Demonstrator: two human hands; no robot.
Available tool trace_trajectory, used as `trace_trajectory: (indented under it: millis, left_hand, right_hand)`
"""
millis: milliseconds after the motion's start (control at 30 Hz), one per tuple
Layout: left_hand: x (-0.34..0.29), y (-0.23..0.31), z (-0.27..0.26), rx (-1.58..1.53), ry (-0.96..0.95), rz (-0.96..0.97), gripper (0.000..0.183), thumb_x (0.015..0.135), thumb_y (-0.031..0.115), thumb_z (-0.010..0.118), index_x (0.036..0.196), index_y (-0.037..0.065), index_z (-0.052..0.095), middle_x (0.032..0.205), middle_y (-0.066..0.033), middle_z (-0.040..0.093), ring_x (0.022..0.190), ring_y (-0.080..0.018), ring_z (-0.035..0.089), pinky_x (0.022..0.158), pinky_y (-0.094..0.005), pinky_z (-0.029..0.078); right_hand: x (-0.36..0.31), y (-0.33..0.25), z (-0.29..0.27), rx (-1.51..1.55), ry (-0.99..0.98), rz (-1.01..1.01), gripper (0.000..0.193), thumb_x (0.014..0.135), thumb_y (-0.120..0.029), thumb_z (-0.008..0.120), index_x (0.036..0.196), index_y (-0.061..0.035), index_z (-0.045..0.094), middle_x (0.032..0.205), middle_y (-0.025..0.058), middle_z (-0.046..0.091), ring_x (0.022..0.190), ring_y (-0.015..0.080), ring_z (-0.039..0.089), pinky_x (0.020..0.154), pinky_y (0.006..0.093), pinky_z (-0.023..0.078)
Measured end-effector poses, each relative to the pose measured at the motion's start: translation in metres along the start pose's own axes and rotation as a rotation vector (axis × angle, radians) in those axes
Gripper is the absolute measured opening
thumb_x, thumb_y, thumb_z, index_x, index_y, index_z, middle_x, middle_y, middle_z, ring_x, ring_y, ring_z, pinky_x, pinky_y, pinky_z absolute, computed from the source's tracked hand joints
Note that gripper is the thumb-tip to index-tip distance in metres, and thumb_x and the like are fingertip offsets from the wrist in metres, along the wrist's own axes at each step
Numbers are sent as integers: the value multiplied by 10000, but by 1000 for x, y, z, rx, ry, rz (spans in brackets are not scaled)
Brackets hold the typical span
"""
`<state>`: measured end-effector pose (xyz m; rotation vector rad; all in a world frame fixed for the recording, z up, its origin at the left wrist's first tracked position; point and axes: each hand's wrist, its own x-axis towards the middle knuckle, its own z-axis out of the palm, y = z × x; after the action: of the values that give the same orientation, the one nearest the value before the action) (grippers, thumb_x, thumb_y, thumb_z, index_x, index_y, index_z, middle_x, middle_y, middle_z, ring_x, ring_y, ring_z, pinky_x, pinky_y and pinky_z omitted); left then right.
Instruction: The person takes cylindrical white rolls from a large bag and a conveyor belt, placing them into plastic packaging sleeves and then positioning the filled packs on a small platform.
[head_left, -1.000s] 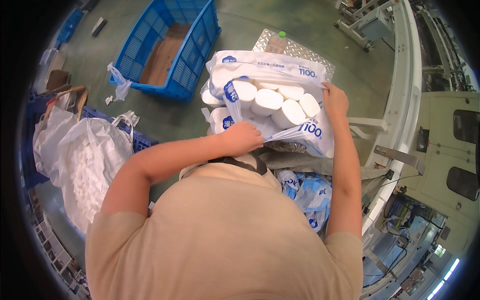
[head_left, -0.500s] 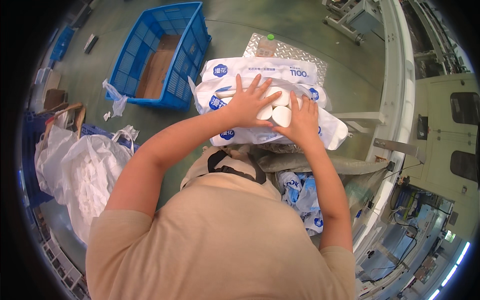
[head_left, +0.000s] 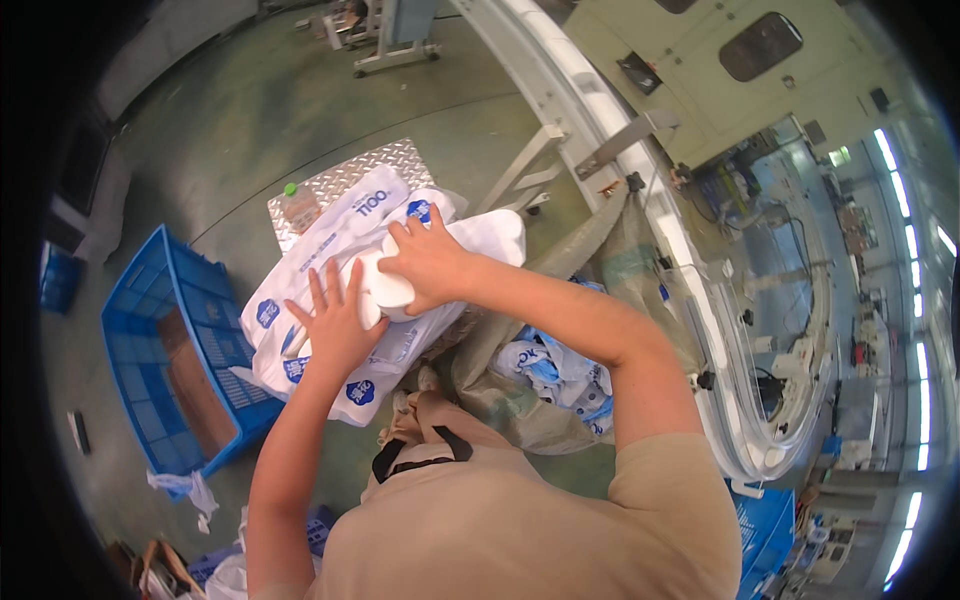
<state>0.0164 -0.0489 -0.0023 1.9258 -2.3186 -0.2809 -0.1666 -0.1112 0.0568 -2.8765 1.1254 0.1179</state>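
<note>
A bundle of white toilet rolls in white plastic packs (head_left: 330, 245) with blue printing lies in front of me, slanting up to the right. Several bare rolls (head_left: 372, 282) show through the pack's open middle. My left hand (head_left: 338, 318) lies with fingers spread on the near-left side of the opening, touching the rolls and the film. Bent fingers and the thumb of my right hand (head_left: 432, 262) are around a toilet roll (head_left: 394, 291) at the opening's right side. What lies beneath that palm is hidden.
A blue crate (head_left: 170, 262) with a brown bottom stands at left. Behind the bundle is a metal tread plate (head_left: 385, 160) with a green-capped bottle (head_left: 299, 206). Crumpled printed wrappers (head_left: 555, 375) lie in a large sack (head_left: 490, 395) at right, beside a white conveyor rail (head_left: 625, 150).
The view has swung to the right, so the bundle now appears slanted and further left. My right hand's fingers have bent around a roll; my left hand stays spread on the bundle.
</note>
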Motion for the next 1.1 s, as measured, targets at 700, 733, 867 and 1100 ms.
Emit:
trace_trajectory:
  millis: [700, 733, 867, 1100]
  left_hand:
    - [55, 28, 14, 6, -143, 37, 594, 754, 332, 666, 1225, 64, 422, 1200, -209, 501, 1136, -340, 473, 974, -509, 311]
    - [65, 13, 16, -76, -114, 89, 588, 772, 341, 659, 1221, 42, 427, 1213, -206, 497, 1141, -338, 473, 987, -465, 315]
    - [104, -45, -21, -437, 106, 63, 624, 824, 377, 622, 1223, -58, 422, 1202, -185, 517, 1109, -288, 502, 955, -363, 367]
    - [-17, 154, -118, -1004, 563, -196, 537, 891, 333, 536, 1230, -71, 436, 1196, -184, 502, 1037, -284, 536, 913, -341, 428]
  right_hand:
    - [-515, -44, -36, 1603, 1796, 1221, 672, 773, -488, 599, 1309, -158, 361, 1320, 106, 402, 1195, 332, 392, 906, 546, 356]
    - [-553, -53, -40, 1530, 1818, 1278, 685, 768, -497, 603, 1307, -151, 362, 1310, 111, 407, 1187, 330, 398, 895, 540, 364]
    - [-693, -81, -48, 1132, 1975, 1703, 743, 716, -537, 635, 1286, -127, 393, 1272, 116, 423, 1127, 307, 431, 851, 506, 394]
    - [-855, -92, -28, 600, 1380, 2256, 716, 643, -491, 711, 1201, -106, 484, 1169, 127, 505, 1053, 311, 483, 814, 490, 394]
